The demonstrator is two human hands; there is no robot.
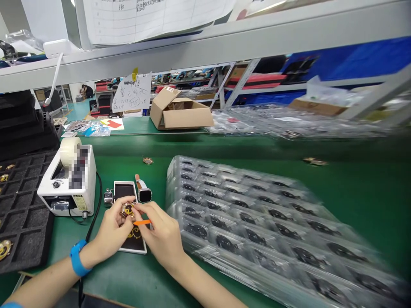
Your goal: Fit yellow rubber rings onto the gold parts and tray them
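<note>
My left hand (pixel 107 235) is closed around a small round gold-and-dark watch part (pixel 127 209), held up over a shallow white-rimmed tray (pixel 138 252). Between the fingers of my right hand (pixel 165 237) is a thin orange stick-like tool (pixel 142 222); its tip lies beside the part, and those fingertips reach the part's right side. Inside the tray, below my hands, are gold ring-shaped pieces (pixel 136 232), partly covered. A smartwatch (pixel 144 195) with a brown strap lies beyond my right hand. Left of the tray stands a small metal tally counter (pixel 108 198).
A white tape dispenser (pixel 86 175) with a black cable stands left, next to black compartment trays (pixel 30 239) holding gold parts. Stacked clear plastic trays (pixel 240 203) with dark pieces fill the right. Small gold parts (pixel 147 161) lie farther back. Behind is a cardboard box (pixel 188 118).
</note>
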